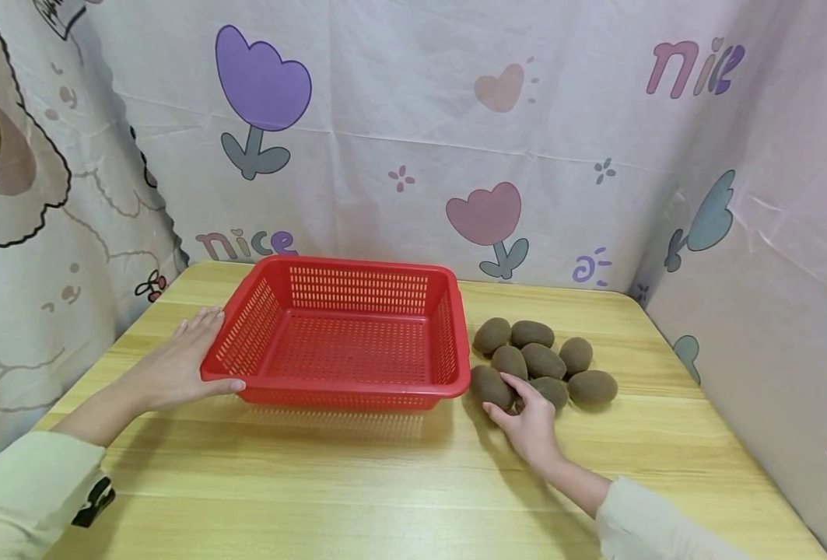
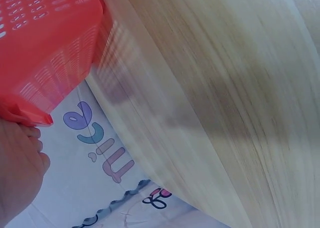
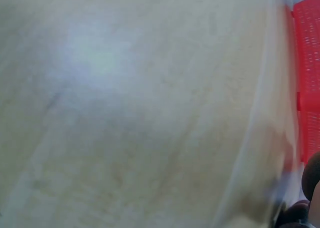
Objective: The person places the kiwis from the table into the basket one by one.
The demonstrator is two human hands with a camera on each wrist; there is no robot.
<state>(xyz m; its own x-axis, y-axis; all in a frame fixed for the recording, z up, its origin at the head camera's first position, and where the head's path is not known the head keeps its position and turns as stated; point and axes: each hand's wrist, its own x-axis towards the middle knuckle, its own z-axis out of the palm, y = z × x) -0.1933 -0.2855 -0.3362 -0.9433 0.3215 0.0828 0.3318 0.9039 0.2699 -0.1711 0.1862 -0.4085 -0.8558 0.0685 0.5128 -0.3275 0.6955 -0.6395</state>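
- Left hand (image 1: pixel 178 365) lies flat, fingers straight and together, pressed against the left wall of the red basket (image 1: pixel 346 385), thumb under its rim.
- Right hand (image 1: pixel 528 424) reaches right of the basket, fingers curling round the nearest kiwi (image 1: pixel 490 386).
- Both forearms wear pale sleeves.

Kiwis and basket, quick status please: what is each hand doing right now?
Left hand flat against red basket rim. Right hand fingers curled on nearest kiwi. Basket holds nothing; path between looks unobstructed.

Right wrist view blurred; kiwi (image 3: pixel 311 175) cut off at edge
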